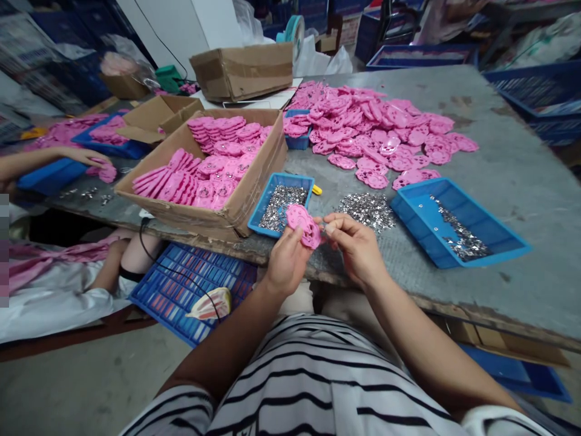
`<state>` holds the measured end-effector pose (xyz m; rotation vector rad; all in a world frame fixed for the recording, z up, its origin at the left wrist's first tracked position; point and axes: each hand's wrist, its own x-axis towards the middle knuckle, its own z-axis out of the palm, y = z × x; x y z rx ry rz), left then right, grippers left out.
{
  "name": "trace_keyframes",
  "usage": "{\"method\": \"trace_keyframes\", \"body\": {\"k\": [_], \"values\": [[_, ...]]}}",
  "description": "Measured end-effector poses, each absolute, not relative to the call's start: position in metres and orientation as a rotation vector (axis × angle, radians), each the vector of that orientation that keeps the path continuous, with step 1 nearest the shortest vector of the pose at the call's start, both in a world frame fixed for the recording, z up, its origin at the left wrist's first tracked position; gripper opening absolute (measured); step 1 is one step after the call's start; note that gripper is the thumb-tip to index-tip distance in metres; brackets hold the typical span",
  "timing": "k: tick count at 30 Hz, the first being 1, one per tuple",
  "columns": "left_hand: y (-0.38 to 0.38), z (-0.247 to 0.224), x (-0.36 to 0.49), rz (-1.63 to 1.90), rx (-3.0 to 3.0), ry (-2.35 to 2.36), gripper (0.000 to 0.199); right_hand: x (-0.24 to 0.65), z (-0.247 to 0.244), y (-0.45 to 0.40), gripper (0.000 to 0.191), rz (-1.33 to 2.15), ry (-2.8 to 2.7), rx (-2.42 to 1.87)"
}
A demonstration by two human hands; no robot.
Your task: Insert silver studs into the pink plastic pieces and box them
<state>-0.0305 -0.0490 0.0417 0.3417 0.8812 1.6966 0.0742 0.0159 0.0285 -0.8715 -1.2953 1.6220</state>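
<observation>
My left hand (287,261) grips a pink plastic piece (300,224), round with a scalloped edge and cut-out holes, over the table's front edge. At the piece's right side, my right hand (354,243) is closed in a pinch; a small shiny bit seems to show at its fingertips, too small to name. Just behind my hands lies a loose heap of small silver metal parts (368,209). A blue tray (255,219) of similar metal parts stands behind my left hand. Another blue tray (499,257), tilted, holds more of them to the right.
A cardboard box (190,219) packed with pink pieces stands to the left. A large pile of pink pieces (363,121) covers the table's back. A yellow-handled tool (316,190) lies by the near tray. At far left, a co-worker's hand (84,156) holds pink pieces.
</observation>
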Motion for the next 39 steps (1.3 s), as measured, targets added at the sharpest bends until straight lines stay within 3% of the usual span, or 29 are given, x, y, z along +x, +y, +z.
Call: {"method": "trace_keyframes", "body": {"k": [6,39], "values": [[-0.057,0.032,-0.042,1.626,0.465,0.801,0.055,0.077,0.029,0.014,0.016,1.537,-1.351,-0.884],[-0.054,0.019,-0.043,1.796,0.746,0.739,0.050,0.076,0.036,0.011,0.016,1.564,-1.476,-0.890]]}}
